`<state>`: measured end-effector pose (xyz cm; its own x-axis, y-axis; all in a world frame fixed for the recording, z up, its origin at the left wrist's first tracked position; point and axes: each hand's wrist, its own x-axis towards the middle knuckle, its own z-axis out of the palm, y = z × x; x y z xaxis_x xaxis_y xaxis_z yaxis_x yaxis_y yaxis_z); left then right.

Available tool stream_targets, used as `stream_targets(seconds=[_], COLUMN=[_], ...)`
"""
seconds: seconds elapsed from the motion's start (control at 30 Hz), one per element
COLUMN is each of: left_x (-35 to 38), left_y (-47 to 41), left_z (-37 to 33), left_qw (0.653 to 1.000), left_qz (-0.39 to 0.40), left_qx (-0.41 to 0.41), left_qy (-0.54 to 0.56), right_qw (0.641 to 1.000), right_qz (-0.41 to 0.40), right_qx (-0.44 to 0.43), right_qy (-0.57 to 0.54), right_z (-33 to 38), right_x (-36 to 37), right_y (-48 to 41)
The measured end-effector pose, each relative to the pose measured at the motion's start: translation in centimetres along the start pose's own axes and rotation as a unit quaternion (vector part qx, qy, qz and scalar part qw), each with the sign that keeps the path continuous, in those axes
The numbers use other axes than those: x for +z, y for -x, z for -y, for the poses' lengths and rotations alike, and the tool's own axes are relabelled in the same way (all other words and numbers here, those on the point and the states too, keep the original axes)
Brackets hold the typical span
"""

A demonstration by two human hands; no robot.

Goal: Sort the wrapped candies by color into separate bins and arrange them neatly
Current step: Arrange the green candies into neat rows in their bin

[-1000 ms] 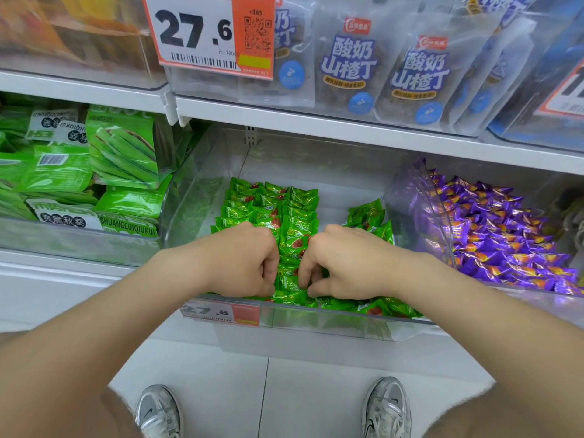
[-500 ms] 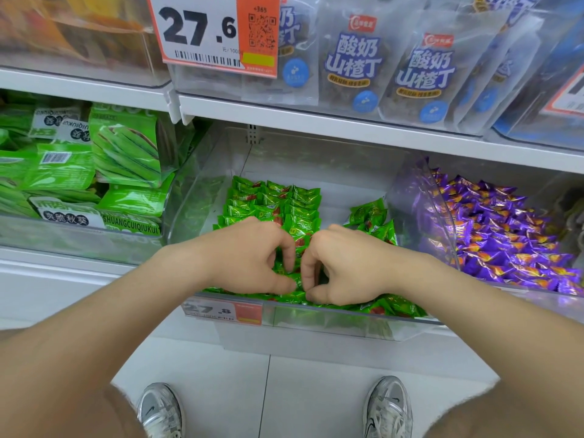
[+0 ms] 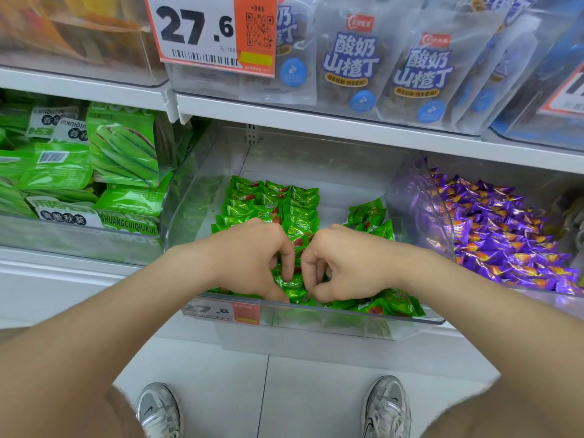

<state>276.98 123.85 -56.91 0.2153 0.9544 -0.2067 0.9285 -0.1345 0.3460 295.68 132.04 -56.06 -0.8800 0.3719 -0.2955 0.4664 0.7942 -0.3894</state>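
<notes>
- A person is standing at a shop shelf, with both bare arms reaching into the clear middle bin [image 3: 189, 213].
- The left hand [image 3: 249, 257] is curling over the front of that bin. Its grip is clamped, with thumb and forefinger pinching some of the green candies [image 3: 271, 200] lying there.
- The right hand [image 3: 350, 267] is sitting just beside it, with the knuckles nearly meeting. Its fingers are curled down and its grip is likewise closed on green candies at the front edge.
- Behind the hands, more green candies are lying in tidy overlapping rows on the left of the bin. A looser heap is sitting at the right against the side wall, and others are trailing along the front wall under the right wrist.
- In the next bin to the right, purple candies [image 3: 505, 235] are lying heaped together.
- To the left, green snack packs [image 3: 123, 153] are lying in another bin.
- On the shelf above, pale bags [image 3: 354, 61] with blue lettering are standing beside a big price tag [image 3: 196, 30] reading 27.6.
- A small price label [image 3: 221, 311] is hanging on the front of the middle bin, below the left wrist.
- Down below, two grey trainers [image 3: 158, 409] are pointing at the shelf on a pale tiled floor [image 3: 221, 374].
</notes>
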Motion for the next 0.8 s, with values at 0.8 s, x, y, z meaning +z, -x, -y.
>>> stream_targets(seconds=[0.8], left_x=[0.4], left_y=[-0.1], left_z=[0.7], left_qw=[0.996], left_qz=[0.047], left_qx=[0.037], left_qy=[0.064], right_qw=[0.999], right_qz=[0.030], right_qx=[-0.020], right_qy=[-0.004], right_z=[0.9], right_x=[-0.2], right_y=[0.4])
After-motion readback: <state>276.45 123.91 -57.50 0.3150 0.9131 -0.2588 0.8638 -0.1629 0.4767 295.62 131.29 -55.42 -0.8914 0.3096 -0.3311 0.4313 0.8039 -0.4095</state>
